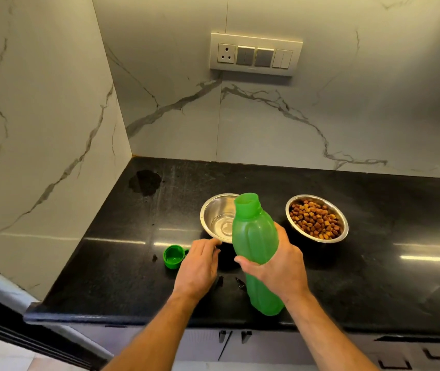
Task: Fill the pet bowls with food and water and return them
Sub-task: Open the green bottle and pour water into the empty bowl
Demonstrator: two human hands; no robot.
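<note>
Pouring well calls for the green water bottle [256,245], gripped around its middle by the right hand [280,263], to be tipped slowly until its open mouth sits above the centre of the steel bowl [220,218], so that the stream is kept off the rim. That bowl is steadied at its near edge by the fingertips of the left hand [200,263], whose fingers are loosely together and clamped on nothing. Little or no water is seen in it yet. To the right, well apart, a second steel bowl [317,218] is already filled with brown kibble. The black polished countertop [387,277] is backed by white marble wall panels with a switch plate [255,54], and a wet patch [145,182] is seen far left. The green cap [173,256] is left upturned beside the left hand.
</note>
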